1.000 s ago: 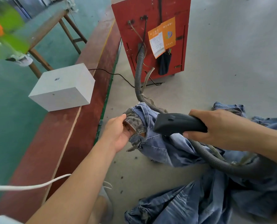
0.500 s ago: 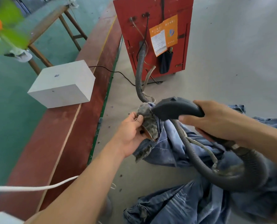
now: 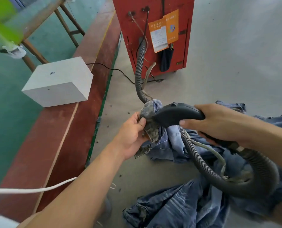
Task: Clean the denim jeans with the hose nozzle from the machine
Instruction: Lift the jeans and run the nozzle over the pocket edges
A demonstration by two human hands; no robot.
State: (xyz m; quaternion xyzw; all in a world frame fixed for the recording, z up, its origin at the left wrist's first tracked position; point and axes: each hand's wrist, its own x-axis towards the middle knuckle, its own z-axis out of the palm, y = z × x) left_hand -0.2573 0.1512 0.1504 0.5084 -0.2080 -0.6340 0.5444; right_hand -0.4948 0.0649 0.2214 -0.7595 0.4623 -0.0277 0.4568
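off to the left a pale grey box [image 3: 58, 81] sits on the red-brown ledge [image 3: 68, 129]. my left hand [image 3: 130, 135] pinches a patterned fold of the blue denim jeans [image 3: 170, 142], holding it up off the concrete floor. the black plastic hose nozzle [image 3: 174, 116], fully wrapped in my right hand [image 3: 217, 122], has its mouth at that fold. i'd say cleaning is mid-pass; next i need fresh fabric fed under it.

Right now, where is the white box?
In the head view, the white box sits on the left, on the red strip of floor, left of the red machine.
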